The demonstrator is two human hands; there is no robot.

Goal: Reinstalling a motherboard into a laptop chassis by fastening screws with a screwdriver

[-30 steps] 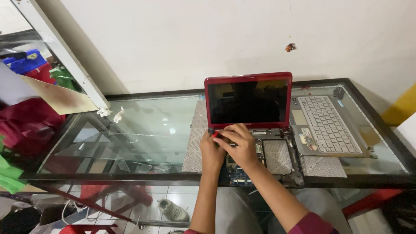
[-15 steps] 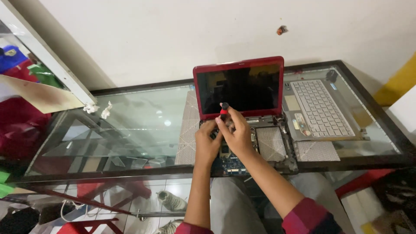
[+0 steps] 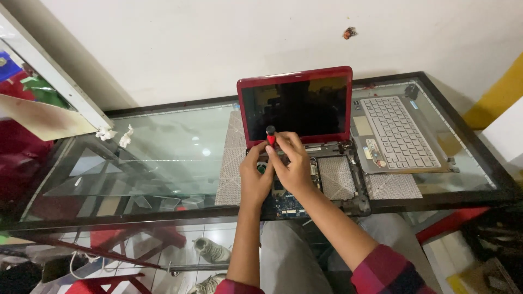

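sleeves: red-and-dark plaid | forearms bare | trousers: grey

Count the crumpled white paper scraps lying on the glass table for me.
2: both at the table's far-left corner, one scrap by the white frame, the other scrap just right of it. More may hide behind the laptop.

Glossy red plastic laptop lid around a dark, shiny screen; clear, reflective glass desk; matt silver keyboard panel; woven, rough-looking grey mat.
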